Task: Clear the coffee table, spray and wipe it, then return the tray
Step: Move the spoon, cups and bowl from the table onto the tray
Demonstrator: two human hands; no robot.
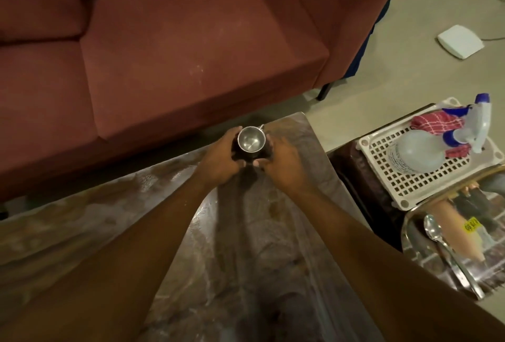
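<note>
Steel cup (pixel 251 139), round, on dark base (pixel 247 156): left hand (pixel 221 158) and right hand (pixel 284 161) are gripping that base over veined marble coffee table (pixel 259 246).

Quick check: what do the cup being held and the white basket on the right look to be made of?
Cup: metal, probably stainless steel; polished, with bright reflections inside. White basket: looks like moulded plastic, matte, with a regular grid of holes.

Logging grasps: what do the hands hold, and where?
The left hand and right hand grip the sides of a dark holder carrying a steel cup.
</note>
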